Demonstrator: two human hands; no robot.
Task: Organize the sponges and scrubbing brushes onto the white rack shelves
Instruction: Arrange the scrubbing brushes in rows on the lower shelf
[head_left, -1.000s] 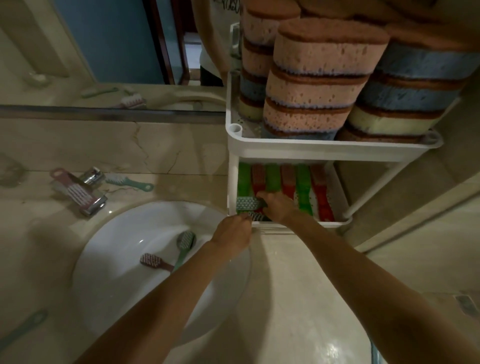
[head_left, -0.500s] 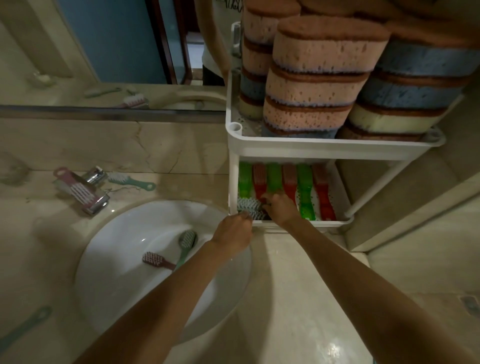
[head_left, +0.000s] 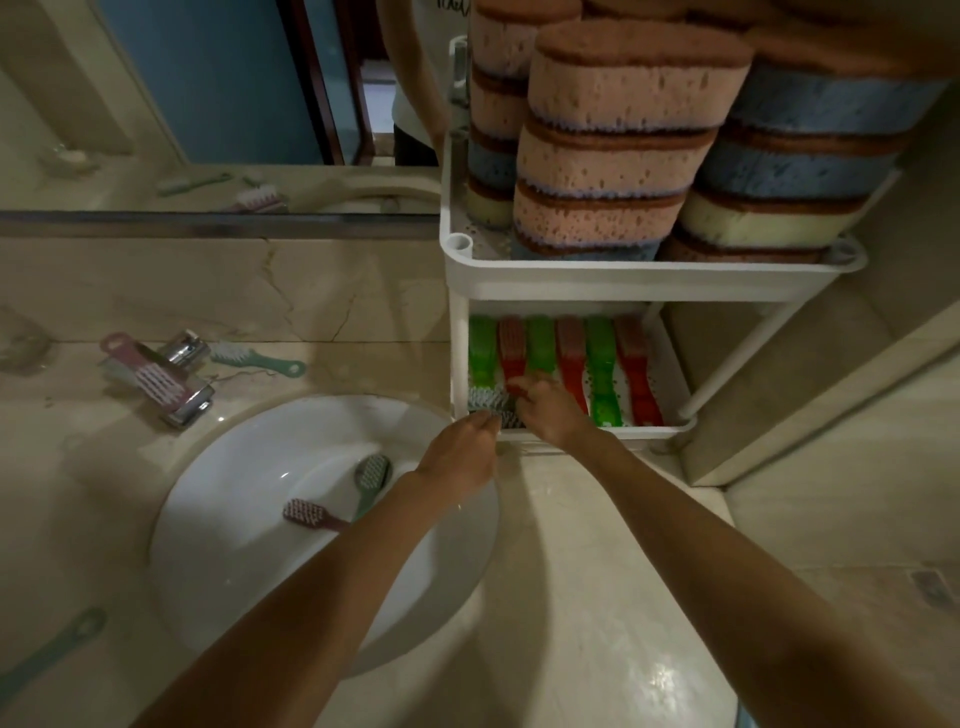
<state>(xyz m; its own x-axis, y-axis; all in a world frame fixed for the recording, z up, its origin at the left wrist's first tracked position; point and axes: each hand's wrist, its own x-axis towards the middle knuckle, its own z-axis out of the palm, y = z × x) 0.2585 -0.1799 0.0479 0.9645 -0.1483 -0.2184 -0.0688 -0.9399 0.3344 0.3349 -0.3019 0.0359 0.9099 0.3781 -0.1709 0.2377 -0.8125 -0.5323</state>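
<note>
White rack. Pink, blue and pale-yellow pitted sponges, brown-topped, on upper shelf. Alternating green and red brushes on lower shelf. In white basin, pink brush and teal brush. Beige veined countertop.

Sponges cropped above; left fingers apparently partly hidden.

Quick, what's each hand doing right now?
Left hand: pinches the grey-bristled brush at the lower shelf front.
Right hand: fingers curled over that brush; a firm hold cannot be told.
</note>
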